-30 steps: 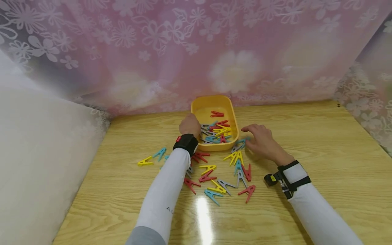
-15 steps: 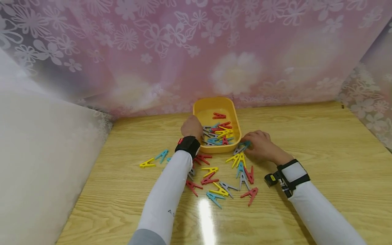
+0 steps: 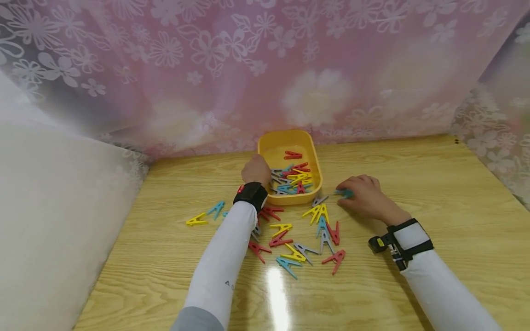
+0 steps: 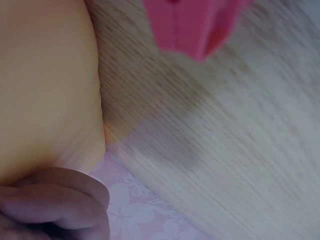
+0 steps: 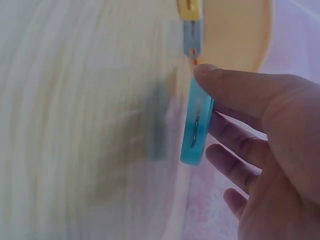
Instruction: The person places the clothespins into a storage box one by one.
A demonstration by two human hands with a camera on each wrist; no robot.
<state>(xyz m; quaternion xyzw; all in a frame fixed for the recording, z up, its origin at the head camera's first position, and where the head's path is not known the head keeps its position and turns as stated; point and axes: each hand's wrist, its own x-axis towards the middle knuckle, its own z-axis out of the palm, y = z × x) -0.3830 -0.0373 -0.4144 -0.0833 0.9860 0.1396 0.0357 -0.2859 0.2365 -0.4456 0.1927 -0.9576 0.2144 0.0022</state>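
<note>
Right wrist view: 1 blue clip [image 5: 196, 122] seen edge-on, thumb over its upper end, the other end free. Main risk I see: pinch is near 1 end, so the clip could twist or slip if pressure drops. Second: gray clip [image 3: 319, 201] lies between it and the yellow tray [image 3: 319, 170], near the tray's front right corner; a low pass that way could shove it or snag the 2 yellow clips [image 3: 324, 210] in front. Third: a bump on the rim could shift the tray if the left hold is slack.

Positions: blue clip is in the fingers of the right hand [image 3: 364, 197], right of the tray and apart from it; shadow suggests it's off the table [image 3: 414, 184]. Right thumb and fingers nearly closed on it. Left hand [image 3: 256, 170] well apart from the clip, fingers curled, gripping the tray's left side; can't see its thumb.
</note>
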